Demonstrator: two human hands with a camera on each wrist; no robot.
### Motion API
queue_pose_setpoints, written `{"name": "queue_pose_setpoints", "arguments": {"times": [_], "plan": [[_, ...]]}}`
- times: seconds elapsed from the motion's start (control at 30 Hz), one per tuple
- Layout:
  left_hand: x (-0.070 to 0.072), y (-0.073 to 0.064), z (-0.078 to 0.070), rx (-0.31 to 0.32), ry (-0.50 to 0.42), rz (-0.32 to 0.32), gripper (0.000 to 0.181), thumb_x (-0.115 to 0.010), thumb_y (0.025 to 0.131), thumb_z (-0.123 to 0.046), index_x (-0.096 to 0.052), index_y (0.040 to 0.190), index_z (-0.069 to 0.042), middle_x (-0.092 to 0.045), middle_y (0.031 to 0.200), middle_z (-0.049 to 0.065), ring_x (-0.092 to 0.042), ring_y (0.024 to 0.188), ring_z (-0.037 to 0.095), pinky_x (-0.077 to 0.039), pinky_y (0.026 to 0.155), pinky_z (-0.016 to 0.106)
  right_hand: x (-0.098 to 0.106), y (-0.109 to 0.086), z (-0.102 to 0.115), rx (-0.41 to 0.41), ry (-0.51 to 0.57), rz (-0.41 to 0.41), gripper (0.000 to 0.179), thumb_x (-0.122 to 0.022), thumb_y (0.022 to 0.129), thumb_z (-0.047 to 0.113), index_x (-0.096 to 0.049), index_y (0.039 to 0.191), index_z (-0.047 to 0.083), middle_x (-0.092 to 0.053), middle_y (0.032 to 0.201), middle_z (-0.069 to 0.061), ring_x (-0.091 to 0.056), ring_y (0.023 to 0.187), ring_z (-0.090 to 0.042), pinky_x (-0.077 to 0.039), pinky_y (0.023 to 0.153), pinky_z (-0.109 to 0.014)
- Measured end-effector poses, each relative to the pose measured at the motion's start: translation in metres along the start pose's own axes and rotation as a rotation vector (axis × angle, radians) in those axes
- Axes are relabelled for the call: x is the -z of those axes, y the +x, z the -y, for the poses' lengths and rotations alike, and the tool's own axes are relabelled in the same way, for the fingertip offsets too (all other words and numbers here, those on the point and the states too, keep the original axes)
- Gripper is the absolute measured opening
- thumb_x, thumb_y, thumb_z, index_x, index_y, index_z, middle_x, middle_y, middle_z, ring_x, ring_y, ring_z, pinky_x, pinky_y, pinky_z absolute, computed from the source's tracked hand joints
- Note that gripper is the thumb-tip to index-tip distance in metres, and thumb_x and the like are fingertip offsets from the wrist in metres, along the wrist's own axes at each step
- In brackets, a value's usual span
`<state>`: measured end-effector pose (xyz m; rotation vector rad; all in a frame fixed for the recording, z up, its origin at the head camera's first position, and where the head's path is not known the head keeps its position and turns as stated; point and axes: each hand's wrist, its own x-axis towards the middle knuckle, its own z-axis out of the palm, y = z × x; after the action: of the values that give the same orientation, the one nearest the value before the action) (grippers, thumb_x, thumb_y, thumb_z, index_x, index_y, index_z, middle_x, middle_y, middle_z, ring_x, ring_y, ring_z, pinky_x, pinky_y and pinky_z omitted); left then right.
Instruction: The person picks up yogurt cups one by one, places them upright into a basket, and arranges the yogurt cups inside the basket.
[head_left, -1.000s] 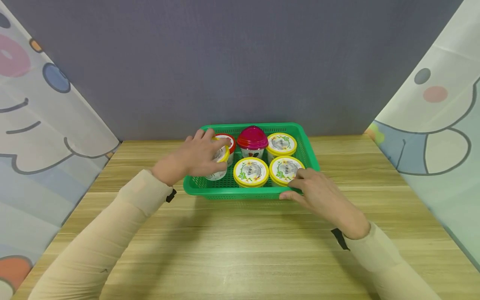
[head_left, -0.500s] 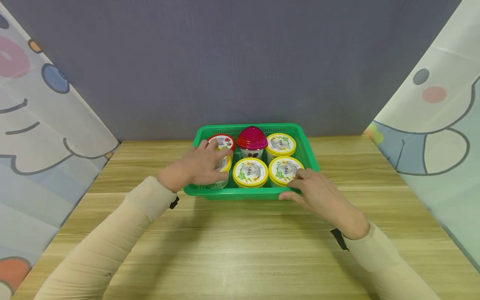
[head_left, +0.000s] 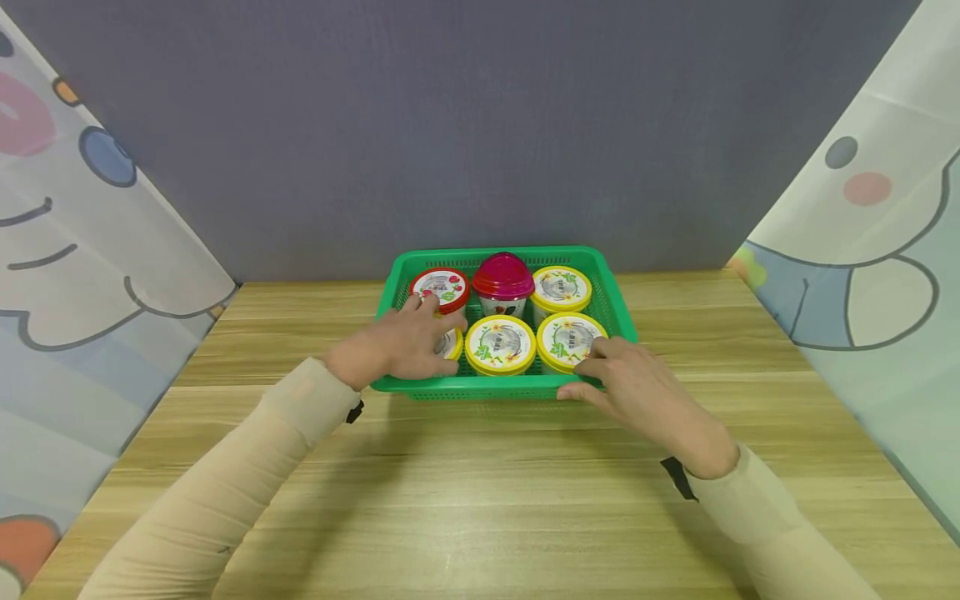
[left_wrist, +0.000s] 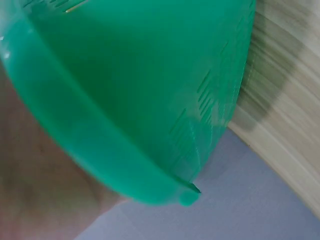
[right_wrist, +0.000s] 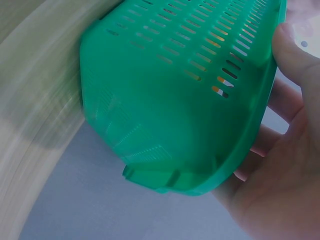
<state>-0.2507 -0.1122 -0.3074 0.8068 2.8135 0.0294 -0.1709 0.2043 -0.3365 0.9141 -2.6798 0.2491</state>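
In the head view, a green plastic basket holds several lidded cups. My left hand reaches over its front left corner and grips a yellow-lidded cup, mostly covered by the fingers. Just behind that one stands a red-lidded cup, close to my left fingertips. At the front right my right hand pinches the basket's rim, thumb outside and fingers inside, beside another yellow-lidded cup. The right wrist view shows the thumb on the green rim. The left wrist view mainly catches the basket's outer wall.
Also in the basket are a front middle yellow-lidded cup, a back right yellow-lidded cup and a cup with a magenta domed lid. The wooden table meets a grey wall behind the basket.
My left hand has brought the yellow-lidded cup toward me and down into the front left corner, uncovering the red-lidded cup, which now sits slightly further left. My right hand has stayed on the rim.
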Motion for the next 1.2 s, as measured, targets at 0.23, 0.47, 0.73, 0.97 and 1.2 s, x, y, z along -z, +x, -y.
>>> {"name": "queue_pose_setpoints", "arguments": {"times": [0.23, 0.47, 0.73, 0.97, 1.2], "plan": [[-0.0052, 0.0031, -0.0005, -0.002, -0.005, 0.021, 0.059, -0.063, 0.093, -0.049, -0.048, 0.148, -0.03, -0.039, 0.149, 0.017, -0.04, 0.128, 0.037, -0.045, 0.098, 0.061, 0.0002, -0.0002, 0.0004, -0.004, -0.005, 0.001, 0.037, -0.078, 0.084, 0.046, -0.079, 0.092, 0.009, -0.041, 0.073, 0.004, -0.038, 0.066, -0.014, -0.035, 0.057, -0.027], [-0.0038, 0.0022, -0.0038, 0.008, -0.012, 0.043, 0.06, -0.063, 0.094, -0.049, -0.047, 0.148, -0.031, -0.039, 0.147, 0.017, -0.04, 0.128, 0.036, -0.045, 0.097, 0.059, 0.0004, 0.0003, 0.0013, 0.002, -0.008, -0.008, 0.039, -0.078, 0.084, 0.046, -0.079, 0.094, 0.008, -0.041, 0.073, 0.004, -0.038, 0.065, -0.014, -0.034, 0.056, -0.027], [-0.0026, 0.0003, -0.0063, 0.042, -0.012, 0.066, 0.062, -0.063, 0.095, -0.051, -0.045, 0.151, -0.032, -0.038, 0.147, 0.017, -0.036, 0.13, 0.036, -0.039, 0.102, 0.063, 0.0, -0.0004, 0.002, -0.01, -0.008, -0.001, 0.038, -0.079, 0.083, 0.046, -0.079, 0.094, 0.01, -0.043, 0.074, 0.004, -0.04, 0.066, -0.014, -0.035, 0.056, -0.027], [-0.0019, 0.0006, -0.0078, 0.063, -0.006, 0.078, 0.064, -0.062, 0.095, -0.054, -0.042, 0.153, -0.033, -0.036, 0.151, 0.018, -0.032, 0.137, 0.039, -0.03, 0.108, 0.067, 0.0003, -0.0006, 0.0023, -0.013, -0.013, -0.004, 0.037, -0.079, 0.083, 0.046, -0.078, 0.092, 0.01, -0.043, 0.074, 0.003, -0.04, 0.066, -0.014, -0.036, 0.057, -0.028], [-0.0017, -0.0005, -0.0068, 0.063, -0.006, 0.087, 0.068, -0.061, 0.095, -0.056, -0.04, 0.155, -0.032, -0.033, 0.152, 0.02, -0.03, 0.138, 0.04, -0.03, 0.109, 0.067, 0.003, -0.0002, 0.0039, -0.06, -0.015, 0.039, 0.037, -0.079, 0.084, 0.047, -0.076, 0.092, 0.011, -0.044, 0.075, 0.004, -0.042, 0.069, -0.015, -0.037, 0.059, -0.029]]}}
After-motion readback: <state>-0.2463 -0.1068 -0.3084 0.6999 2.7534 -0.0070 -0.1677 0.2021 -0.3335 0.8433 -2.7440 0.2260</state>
